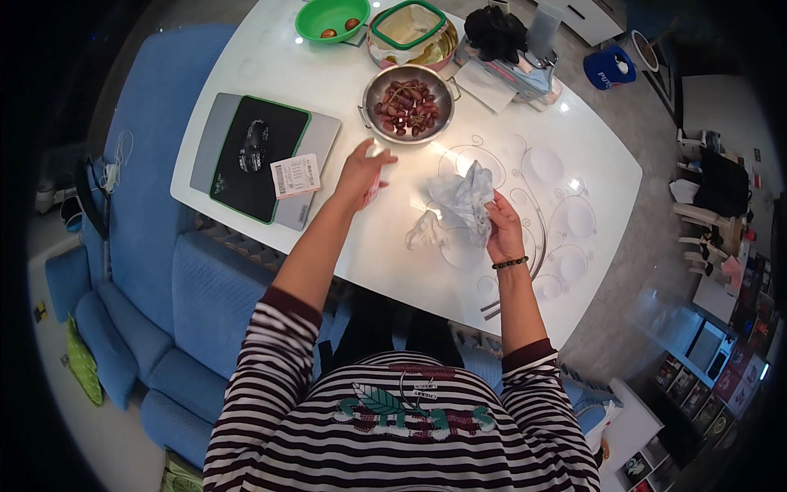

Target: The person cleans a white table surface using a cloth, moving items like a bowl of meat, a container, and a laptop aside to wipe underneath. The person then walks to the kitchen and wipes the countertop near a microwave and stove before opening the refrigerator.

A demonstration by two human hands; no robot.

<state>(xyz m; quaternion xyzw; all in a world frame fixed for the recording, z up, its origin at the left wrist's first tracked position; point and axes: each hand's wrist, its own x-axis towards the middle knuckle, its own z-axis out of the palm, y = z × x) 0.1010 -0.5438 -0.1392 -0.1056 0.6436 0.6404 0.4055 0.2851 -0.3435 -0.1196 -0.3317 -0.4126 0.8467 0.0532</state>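
My right hand (505, 229) grips a crumpled, pale translucent plastic bag (468, 195) above the white table (381, 264). Below and left of that bag, another crumpled translucent piece (425, 230) lies on the tabletop. My left hand (361, 173) is over the table between the laptop and the bag, its fingers spread; a small red-and-white item (371, 192) shows at its palm side, partly hidden. Just beyond my hands stands a metal colander (369, 92) holding red grapes (407, 107).
At the left, a closed grey laptop (206, 147) carries a black mouse pad (233, 184), a mouse (253, 146) and a printed paper slip (296, 176). Along the far side are a green bowl (313, 24), a green-rimmed container (409, 24) and a tissue box (510, 80). A blue sofa (209, 295) adjoins the table.
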